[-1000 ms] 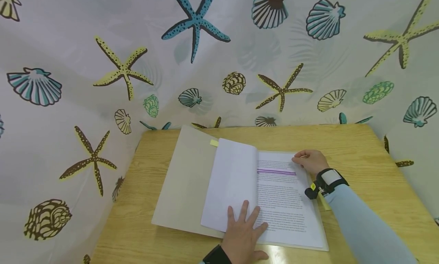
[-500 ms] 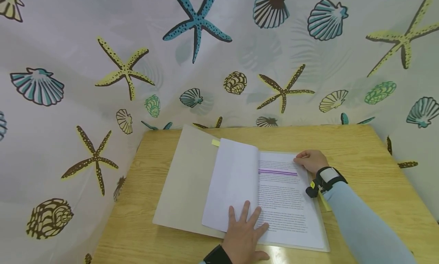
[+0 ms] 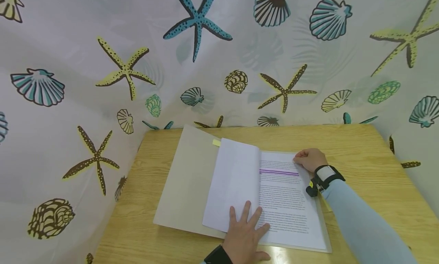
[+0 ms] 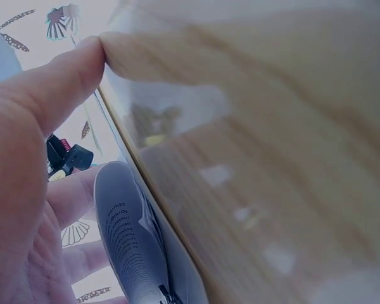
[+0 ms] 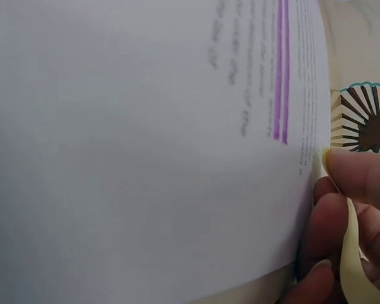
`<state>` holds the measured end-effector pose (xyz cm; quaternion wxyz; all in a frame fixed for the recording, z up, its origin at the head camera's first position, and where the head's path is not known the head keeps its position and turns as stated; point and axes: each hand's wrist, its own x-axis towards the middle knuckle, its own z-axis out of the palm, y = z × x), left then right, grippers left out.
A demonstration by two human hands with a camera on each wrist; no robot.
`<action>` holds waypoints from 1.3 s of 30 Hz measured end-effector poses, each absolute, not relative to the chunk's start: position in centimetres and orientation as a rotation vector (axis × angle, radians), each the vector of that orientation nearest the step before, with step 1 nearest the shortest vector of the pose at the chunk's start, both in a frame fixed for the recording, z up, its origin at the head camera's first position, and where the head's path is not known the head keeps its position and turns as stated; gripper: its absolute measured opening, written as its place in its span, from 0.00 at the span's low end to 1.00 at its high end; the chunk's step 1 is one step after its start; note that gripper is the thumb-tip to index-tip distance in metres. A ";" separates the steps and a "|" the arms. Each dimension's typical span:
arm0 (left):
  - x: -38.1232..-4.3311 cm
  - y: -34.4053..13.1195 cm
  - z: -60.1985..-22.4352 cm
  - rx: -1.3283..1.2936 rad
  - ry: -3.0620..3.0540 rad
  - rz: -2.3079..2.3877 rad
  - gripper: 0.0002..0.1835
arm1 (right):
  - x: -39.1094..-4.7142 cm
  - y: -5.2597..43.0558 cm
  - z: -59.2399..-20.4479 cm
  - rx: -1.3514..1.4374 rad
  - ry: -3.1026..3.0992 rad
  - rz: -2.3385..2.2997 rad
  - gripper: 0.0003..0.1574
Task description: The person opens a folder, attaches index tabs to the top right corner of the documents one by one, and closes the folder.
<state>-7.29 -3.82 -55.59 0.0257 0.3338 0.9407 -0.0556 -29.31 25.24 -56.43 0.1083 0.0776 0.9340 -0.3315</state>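
Pinching a yellow strip (image 5: 353, 272) between thumb and fingers, the right hand (image 3: 310, 160) is meeting the upper right edge of a printed page (image 3: 282, 203); whether that edge is also being caught, I cannot tell. Two purple lines (image 3: 279, 172) are running across the page's upper part. With fingers spread wide, the left hand (image 3: 242, 235) is resting on the lower end of the open booklet, covering the bottom of the fold between the printed page and a blank turned page (image 3: 233, 180). Farther left, a pale cover (image 3: 186, 180) is lying open beneath the turned page, and a small yellow tab (image 3: 216, 142) is poking out at that page's upper left corner. At the right wrist, a small black device (image 3: 312, 189) below a strap (image 3: 327, 174) is blocking part of the page's right edge from the head view. A light blue sleeve (image 3: 363, 222) is hiding some of the wooden table (image 3: 360, 149) on which the booklet is lying. Behind and at both sides, a pale cloth (image 3: 209, 46) printed with shells and starfish is hanging.
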 end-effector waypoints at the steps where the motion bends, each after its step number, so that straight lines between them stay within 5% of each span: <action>1: -7.3 -3.8 -55.6 1.033 2.909 -0.178 0.45 | -29.4 25.2 -56.5 0.226 2.752 -0.967 0.18; 39: -7.3 -3.8 -56.1 1.031 2.917 -0.170 0.46 | -29.4 24.4 -56.3 0.202 2.836 -0.832 0.12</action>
